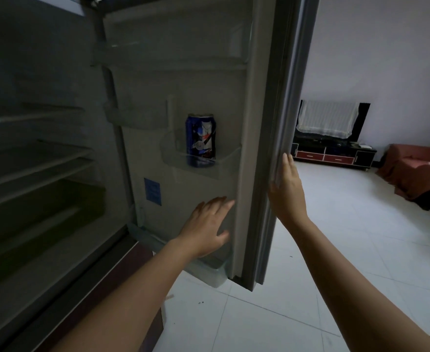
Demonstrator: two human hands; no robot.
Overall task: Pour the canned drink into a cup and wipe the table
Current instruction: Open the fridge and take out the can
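Note:
A blue drink can [200, 139] stands upright in a clear shelf pocket on the inside of the open fridge door [188, 80]. My left hand [209, 224] hovers in front of the door's inner panel, below the can, with its fingers spread and holding nothing. My right hand [286, 189] lies flat against the door's outer edge with straight fingers. No cup, cloth or table is in view.
The fridge interior [36, 158] with dark bare shelves fills the left. Right of the door lie white floor tiles [335, 245], a dark TV cabinet [333, 153] by the far wall and a red-covered sofa [417, 174].

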